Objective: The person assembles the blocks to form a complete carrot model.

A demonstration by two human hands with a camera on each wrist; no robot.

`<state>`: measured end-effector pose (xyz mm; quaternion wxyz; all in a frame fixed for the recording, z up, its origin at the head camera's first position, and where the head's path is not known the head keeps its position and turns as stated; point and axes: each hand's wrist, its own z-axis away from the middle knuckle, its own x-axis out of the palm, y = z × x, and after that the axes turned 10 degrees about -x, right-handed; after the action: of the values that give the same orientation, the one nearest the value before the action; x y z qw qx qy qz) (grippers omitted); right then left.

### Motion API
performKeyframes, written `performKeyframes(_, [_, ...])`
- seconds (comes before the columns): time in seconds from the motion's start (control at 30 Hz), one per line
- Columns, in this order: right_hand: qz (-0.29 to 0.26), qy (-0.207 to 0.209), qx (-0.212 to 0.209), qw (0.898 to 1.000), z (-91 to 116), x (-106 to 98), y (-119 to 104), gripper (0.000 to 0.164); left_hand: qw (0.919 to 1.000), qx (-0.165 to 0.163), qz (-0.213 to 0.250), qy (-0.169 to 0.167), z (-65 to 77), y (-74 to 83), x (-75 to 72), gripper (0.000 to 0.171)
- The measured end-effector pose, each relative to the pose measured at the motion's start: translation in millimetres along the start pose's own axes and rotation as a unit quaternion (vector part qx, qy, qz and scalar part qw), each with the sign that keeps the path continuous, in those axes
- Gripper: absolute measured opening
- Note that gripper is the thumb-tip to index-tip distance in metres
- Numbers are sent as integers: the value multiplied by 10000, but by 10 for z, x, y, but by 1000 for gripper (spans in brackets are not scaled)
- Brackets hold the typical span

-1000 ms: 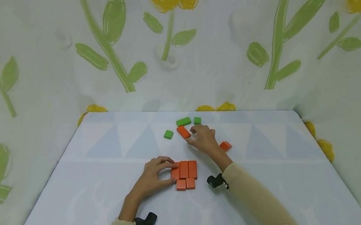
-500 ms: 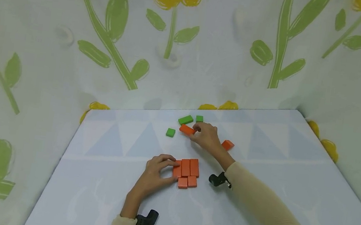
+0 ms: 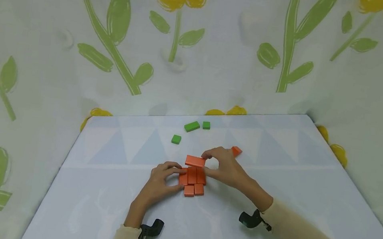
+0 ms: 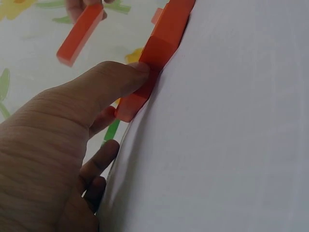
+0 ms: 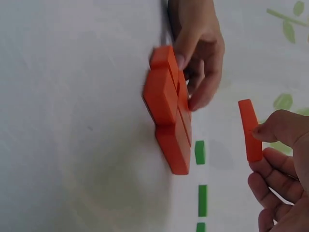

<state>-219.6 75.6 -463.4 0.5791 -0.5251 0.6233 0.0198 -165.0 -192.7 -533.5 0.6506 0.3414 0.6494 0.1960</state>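
Note:
My right hand (image 3: 226, 168) pinches a rectangular orange block (image 3: 195, 161) between thumb and fingers, lifted just beyond the far side of a flat group of orange blocks. In the right wrist view that held block (image 5: 249, 130) stands apart from the group (image 5: 161, 96). The group has three upright rectangles side by side (image 3: 192, 175), with two smaller squares (image 3: 194, 190) along the near side. With thumb and index finger, my left hand (image 3: 159, 180) grips the leftmost rectangle (image 3: 183, 176) at its two ends. The left wrist view shows the thumb (image 4: 120, 77) against the block's near end.
Toward the back of the white patterned table (image 3: 93, 203) lie a long green block (image 3: 192, 126) and two small green blocks, one at the back (image 3: 206, 125) and one at the left (image 3: 176, 139). A loose orange piece (image 3: 236, 151) lies behind the right hand. A flowered cloth hangs behind.
My right hand has picked up the orange block from beside the green blocks and carried it nearer, to the group's far side. The left hand has kept its grip on the leftmost block.

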Motion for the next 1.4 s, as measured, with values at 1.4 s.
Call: performKeyframes(1.4, [864, -116, -1649, 9825, 688, 427, -130, 32, 9998, 151, -125, 28, -27, -10, -7, 43])
